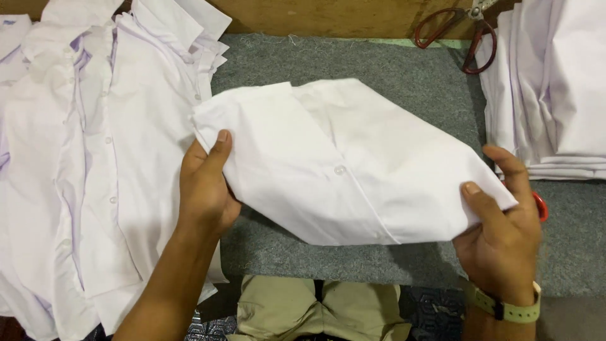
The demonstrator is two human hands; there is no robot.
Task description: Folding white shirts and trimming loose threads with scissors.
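A folded white shirt with a button placket is held flat above the grey felt table. My left hand grips the shirt's left end, thumb on top. At the shirt's right corner my right hand pinches the fabric, thumb on top, with a pale green watch strap on the wrist.
A heap of unfolded white shirts covers the table's left side. A stack of folded white shirts sits at the right. Red-handled scissors lie at the back edge. A small red object peeks out behind my right hand.
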